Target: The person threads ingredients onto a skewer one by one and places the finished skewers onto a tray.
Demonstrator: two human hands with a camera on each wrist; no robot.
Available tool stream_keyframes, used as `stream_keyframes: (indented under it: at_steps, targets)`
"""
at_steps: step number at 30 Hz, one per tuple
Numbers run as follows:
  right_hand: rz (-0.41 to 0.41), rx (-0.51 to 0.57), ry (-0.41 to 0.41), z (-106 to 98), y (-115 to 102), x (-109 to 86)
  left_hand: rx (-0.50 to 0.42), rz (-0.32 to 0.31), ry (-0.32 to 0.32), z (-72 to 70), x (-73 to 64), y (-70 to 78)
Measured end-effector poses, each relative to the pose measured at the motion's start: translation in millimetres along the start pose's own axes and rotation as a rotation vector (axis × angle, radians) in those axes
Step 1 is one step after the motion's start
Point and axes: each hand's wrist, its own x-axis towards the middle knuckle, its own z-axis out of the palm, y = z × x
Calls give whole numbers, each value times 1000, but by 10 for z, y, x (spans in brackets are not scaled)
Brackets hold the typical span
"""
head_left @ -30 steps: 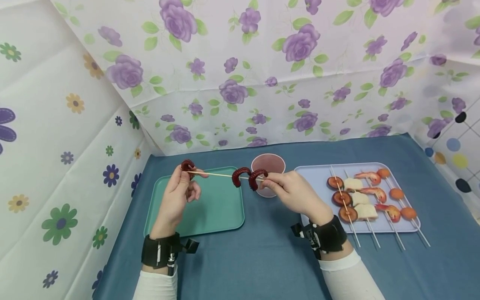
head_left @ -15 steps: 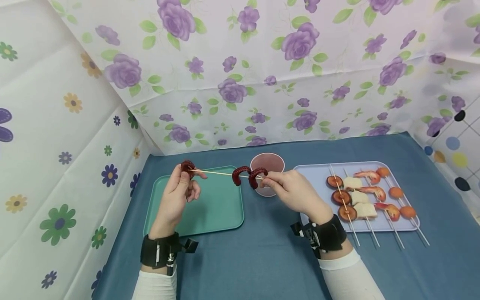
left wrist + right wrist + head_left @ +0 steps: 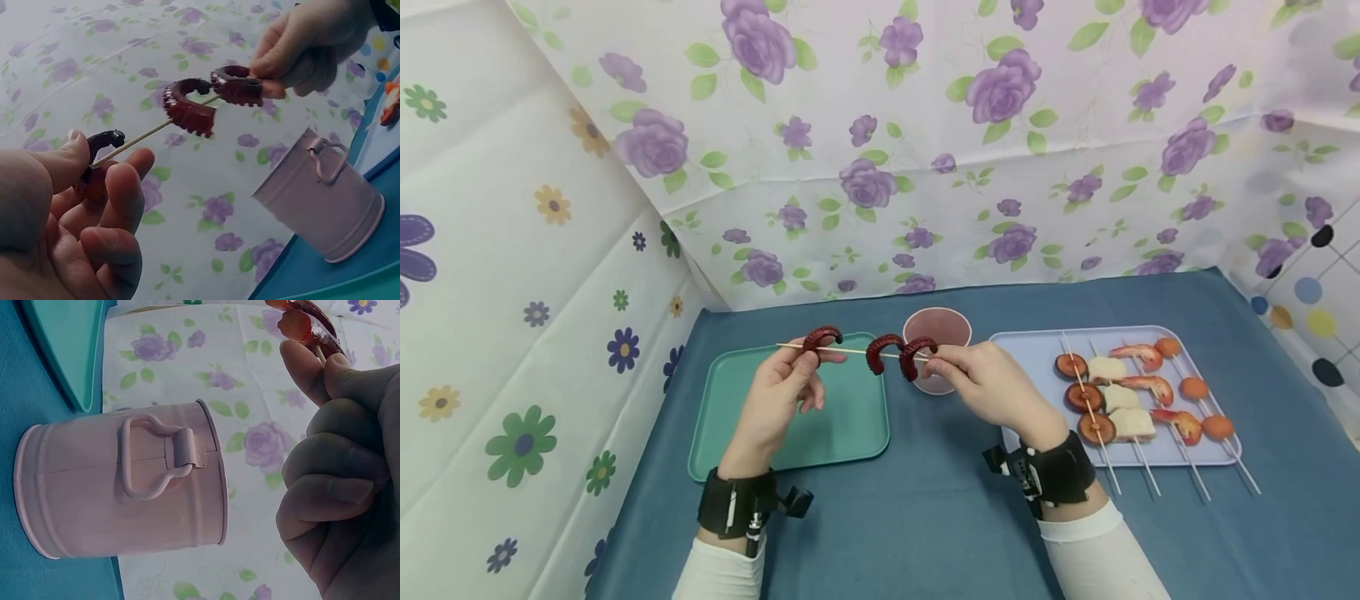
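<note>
A thin wooden skewer (image 3: pixel 854 351) is held level in the air, its right end pinched by my right hand (image 3: pixel 1003 390) between thumb and finger. Two dark red, curved, ridged pieces like octopus tentacles sit on it near that hand, one (image 3: pixel 189 107) left of the other (image 3: pixel 237 85). Farther left, my left hand (image 3: pixel 781 398) pinches a third tentacle-like piece (image 3: pixel 822 336). The skewer runs through or against this piece, and its tip sticks out to the left. Fingers partly cover the piece in the left wrist view.
A pink metal bucket (image 3: pixel 125 519) with side handles stands behind the skewer. On the left lies a green tray (image 3: pixel 850 425). The pale tray (image 3: pixel 1030 346) at right bears several skewers of mushroom, white chunks, shrimp and orange balls. Patterned cloth walls rise behind and at the sides.
My left hand has moved right along the skewer with the third tentacle-like piece, and the skewer's tip now shows beyond it on the left. My right hand has stayed almost still.
</note>
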Motion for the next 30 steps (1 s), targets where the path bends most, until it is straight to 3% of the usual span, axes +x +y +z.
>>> stream_keyframes:
  at_steps: [5,13,20,30]
  targets:
    - [-10,1,-6,17,5,-5,21,-18,-32,83,1,-23]
    - [-7,5,-12,19,6,-2,18,-63,-134,149,5,-7]
    - [-12,10,-10,15,-11,4,29,-87,-135,171,6,-5]
    - [-20,15,10,11,10,4,48,-137,-189,176,-8,-21]
